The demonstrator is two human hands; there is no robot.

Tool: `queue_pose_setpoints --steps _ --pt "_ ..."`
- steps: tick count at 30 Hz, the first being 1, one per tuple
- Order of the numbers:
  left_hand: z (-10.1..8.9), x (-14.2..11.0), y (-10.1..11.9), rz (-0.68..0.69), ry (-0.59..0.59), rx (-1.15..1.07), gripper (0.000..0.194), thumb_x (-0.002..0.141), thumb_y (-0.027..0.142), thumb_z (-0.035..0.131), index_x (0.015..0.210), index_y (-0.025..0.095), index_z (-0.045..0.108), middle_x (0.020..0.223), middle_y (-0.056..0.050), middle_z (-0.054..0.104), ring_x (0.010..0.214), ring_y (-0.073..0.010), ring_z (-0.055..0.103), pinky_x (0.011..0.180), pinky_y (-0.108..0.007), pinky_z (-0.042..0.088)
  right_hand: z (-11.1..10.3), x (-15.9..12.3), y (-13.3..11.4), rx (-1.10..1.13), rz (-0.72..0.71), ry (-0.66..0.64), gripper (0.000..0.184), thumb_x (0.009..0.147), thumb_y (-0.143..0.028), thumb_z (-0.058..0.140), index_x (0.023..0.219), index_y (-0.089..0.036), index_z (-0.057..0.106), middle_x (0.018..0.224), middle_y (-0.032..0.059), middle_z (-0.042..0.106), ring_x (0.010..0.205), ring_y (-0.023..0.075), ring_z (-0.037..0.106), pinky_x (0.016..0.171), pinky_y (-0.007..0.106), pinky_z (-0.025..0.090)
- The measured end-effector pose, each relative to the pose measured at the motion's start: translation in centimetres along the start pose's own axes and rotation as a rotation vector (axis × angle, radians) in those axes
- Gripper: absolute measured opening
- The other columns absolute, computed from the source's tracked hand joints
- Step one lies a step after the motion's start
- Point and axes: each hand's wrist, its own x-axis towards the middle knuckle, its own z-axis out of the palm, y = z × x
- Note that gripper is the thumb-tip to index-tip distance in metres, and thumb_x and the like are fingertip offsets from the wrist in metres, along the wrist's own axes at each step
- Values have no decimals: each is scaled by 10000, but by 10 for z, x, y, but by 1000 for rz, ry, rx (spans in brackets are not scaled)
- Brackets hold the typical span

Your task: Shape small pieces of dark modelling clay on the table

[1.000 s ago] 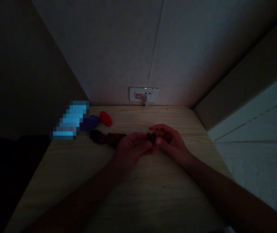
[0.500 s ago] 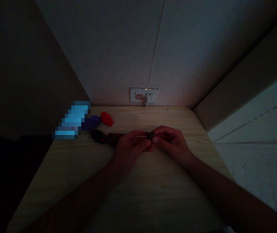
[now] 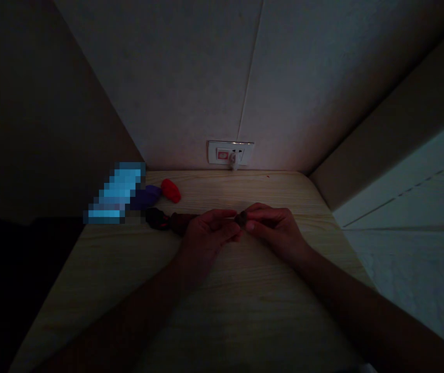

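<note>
Between my two hands is a small dark brown lump of what looks like modelling clay [image 3: 241, 218]. My left hand [image 3: 210, 235] pinches it from the left with thumb and fingertips. From the right, the thumb and fingers of my right hand [image 3: 276, 228] close on the same lump. Beyond my left hand lies a larger brown piece [image 3: 180, 223], partly hidden by that hand, and a black lump [image 3: 156, 218] touches its left end. Farther back rest a red lump [image 3: 171, 190] and a purple lump [image 3: 147, 197]. Dim light hides fine detail.
The wooden tabletop [image 3: 237, 305] meets a wall with a socket and plug [image 3: 232, 157]. A bright blurred-out rectangle [image 3: 118, 191] is at the table's left edge. A tiny red speck [image 3: 268, 176] lies at the back. A pale panel [image 3: 400, 176] stands to the right.
The brown lump has turned slightly between my fingertips and looks differently shaped. My fingers have shifted a little around it. The other lumps stay where they were.
</note>
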Motion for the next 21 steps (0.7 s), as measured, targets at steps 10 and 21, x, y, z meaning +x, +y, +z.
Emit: queue_pose_setpoints --steps 10,21 --pt "-1 0 -3 43 9 61 283 528 250 997 754 196 835 646 -18 780 560 -90 672 595 -203 535 2 0 -6 -61 0 14 33 779 -281 884 797 -301 866 859 23 741 762 133 676 690 268 556" --pt "1 0 -3 48 16 37 300 590 256 973 829 160 817 711 -38 793 563 -119 669 611 -267 549 3 0 -2 -25 11 52 180 716 -307 938 856 -259 837 869 17 757 766 146 694 720 284 573"
